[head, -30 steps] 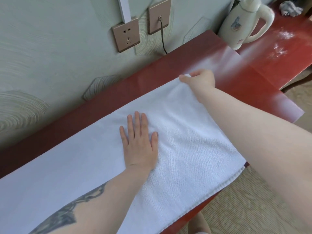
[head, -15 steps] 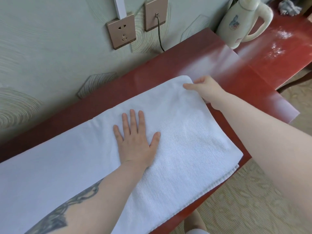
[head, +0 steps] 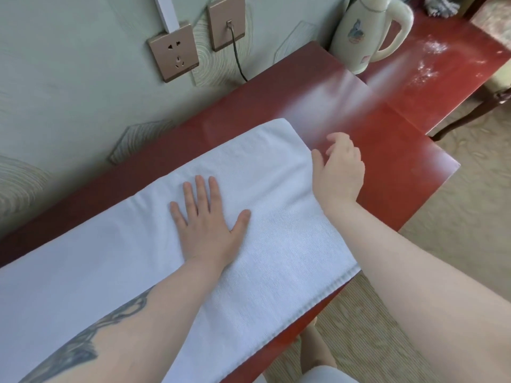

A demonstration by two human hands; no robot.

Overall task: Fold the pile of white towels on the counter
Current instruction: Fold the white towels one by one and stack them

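Observation:
A white towel [head: 276,244] lies spread flat along the red counter [head: 387,167], its near edge hanging slightly over the front. My left hand [head: 207,225] presses flat on the middle of the towel, fingers straight and spread. My right hand [head: 338,170] hovers at the towel's right edge with fingers loosely curled and holds nothing; its thumb is beside the towel's edge.
A cream electric kettle [head: 365,31] stands at the back right of the counter. Two wall sockets [head: 174,51] sit above the counter, one with a black cord plugged in. A crumpled cloth [head: 439,5] lies far right. A chair leg [head: 470,111] stands beyond the counter's right end.
My right hand let go of the towel's far right corner and drew back toward me along the right edge. My left hand stayed flat on the towel.

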